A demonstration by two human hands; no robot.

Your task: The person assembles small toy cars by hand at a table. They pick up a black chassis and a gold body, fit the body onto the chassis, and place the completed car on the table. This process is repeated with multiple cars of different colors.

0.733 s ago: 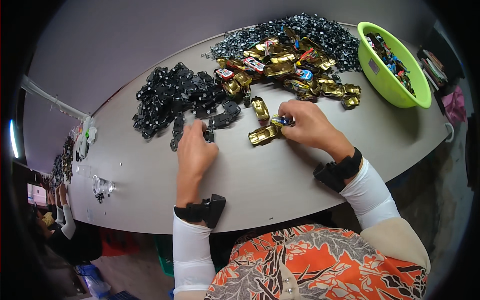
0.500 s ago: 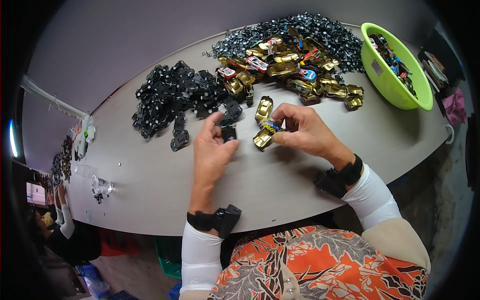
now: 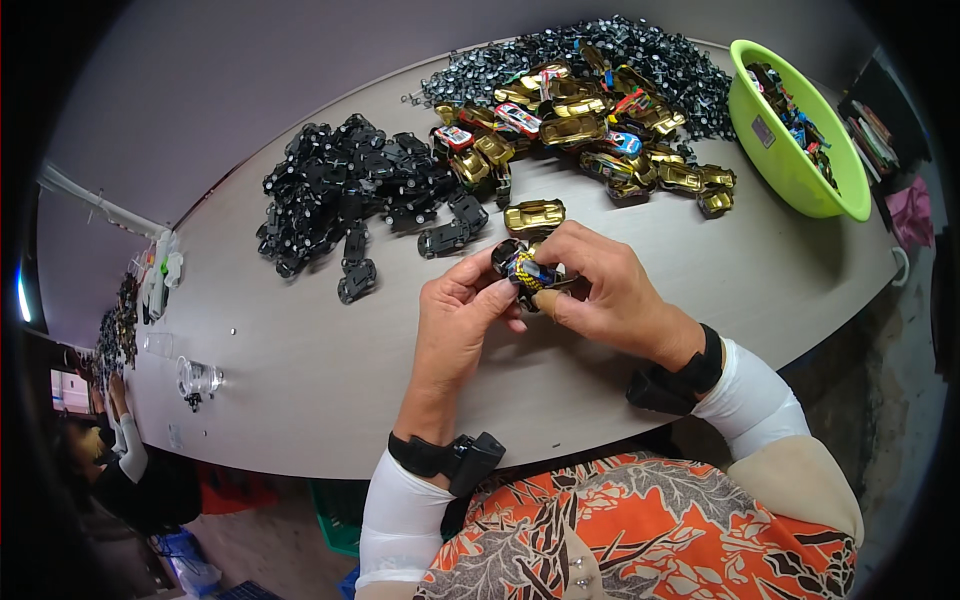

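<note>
My left hand [image 3: 462, 310] and my right hand [image 3: 612, 290] meet over the near middle of the table, fingers closed. Between their fingertips is a small toy car body [image 3: 526, 268] with a yellow-and-black checked pattern and some blue. Against its left side, at my left fingertips, sits a black toy car chassis [image 3: 506, 254]; whether the two are joined is hidden by my fingers. Just beyond my hands lies a gold toy car body [image 3: 534, 215]. To the left of that rest loose black chassis [image 3: 452, 236].
Black chassis [image 3: 350, 190] form a heap at left. Gold and coloured car bodies [image 3: 575, 130] are piled at the back, before many small dark wheeled parts [image 3: 640, 50]. A lime-green basin [image 3: 800, 180] stands at right, a clear cup [image 3: 198, 376] at left. Another person [image 3: 125, 465] sits far left.
My left hand has moved right with a black chassis and now meets my right hand at the checked car body. A gold body has been left on the table beyond them.
</note>
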